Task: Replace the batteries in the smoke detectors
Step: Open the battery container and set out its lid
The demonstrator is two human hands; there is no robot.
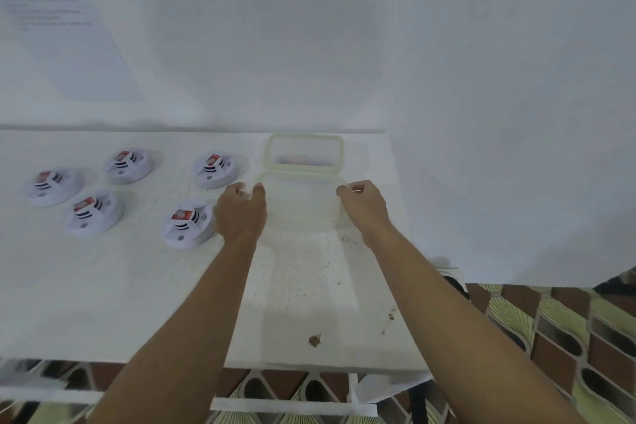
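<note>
Several white smoke detectors lie on the white table (137, 286), each showing a red battery on top; the nearest detector (187, 222) sits just left of my left hand (241, 208). A clear plastic container (297, 198) with a pale green rim stands in front of me. My left hand grips its left side and my right hand (363, 205) grips its right side, fingers curled on the rim. Behind it a second clear container (304, 151) with a green rim stands by the wall, something reddish blurred inside.
A white wall rises right behind the table, with a printed sheet (65, 31) taped at the left. The table's right edge runs past my right arm; beyond it lies patterned floor (568, 330). A small brown stain (315, 340) marks the near tabletop.
</note>
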